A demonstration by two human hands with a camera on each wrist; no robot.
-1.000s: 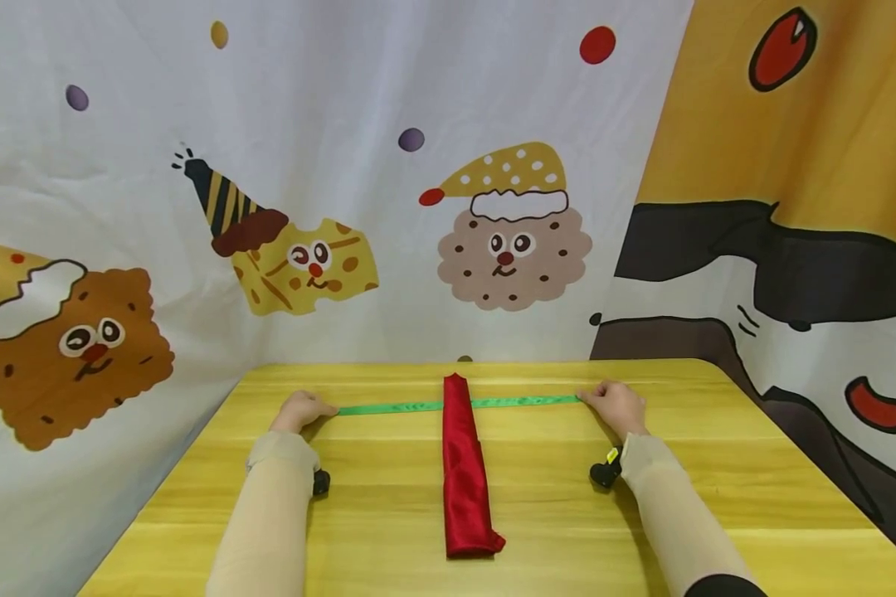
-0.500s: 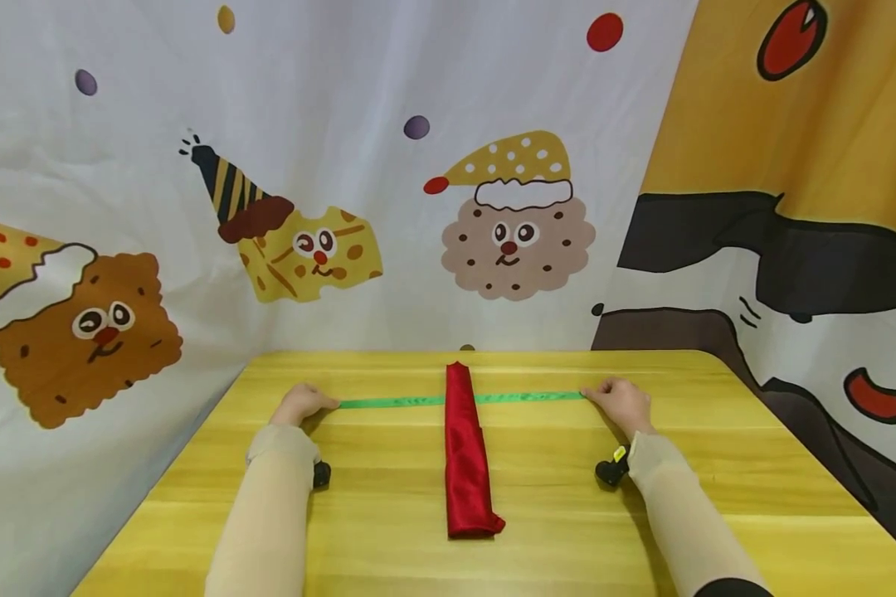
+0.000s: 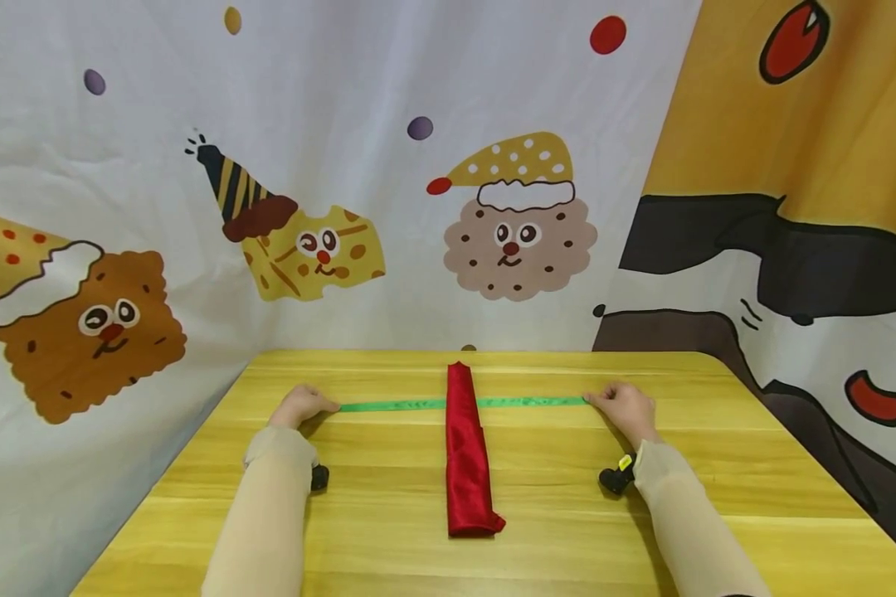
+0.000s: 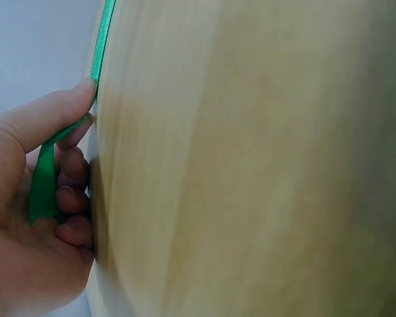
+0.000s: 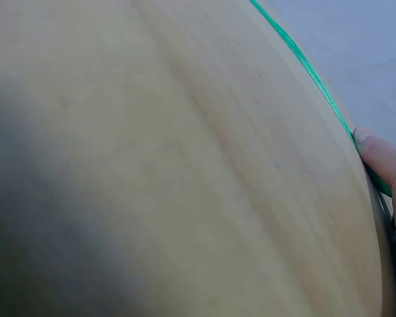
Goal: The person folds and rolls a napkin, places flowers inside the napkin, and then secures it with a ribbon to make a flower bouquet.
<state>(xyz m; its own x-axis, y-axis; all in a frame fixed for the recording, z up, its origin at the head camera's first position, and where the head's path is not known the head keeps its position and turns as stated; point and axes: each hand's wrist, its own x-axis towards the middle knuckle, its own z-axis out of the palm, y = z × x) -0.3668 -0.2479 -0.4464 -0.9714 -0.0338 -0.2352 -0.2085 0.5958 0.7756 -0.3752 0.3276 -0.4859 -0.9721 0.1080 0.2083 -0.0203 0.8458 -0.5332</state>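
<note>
Left hand (image 3: 300, 405) pinches green ribbon (image 3: 392, 405) between thumb and forefinger, tail running into the palm. Right hand (image 3: 627, 411) pinches it farther along. Ribbon straight between the grips, passing under folded red cloth (image 3: 468, 468) midway. Wooden table (image 3: 388, 531) below both hands; printed curtain (image 3: 411, 282) beyond.

Your head camera looks forward and down from the near side of the red satin cloth (image 3: 466, 473), far enough back to fit in both your hands, most of the desk (image 3: 388, 522) around the cloth and the printed curtain (image 3: 388, 323) beyond it. Your left wrist camera, left of the cloth, looks close over the desk, tipped sideways, with your left hand (image 3: 301, 405) at its frame edge. Your right wrist camera, right of the cloth, sits equally low and tilted, catching only part of your right hand (image 3: 627, 409). Each wrist view shares its hand and the green ribbon (image 3: 392, 406) with the head view.
</note>
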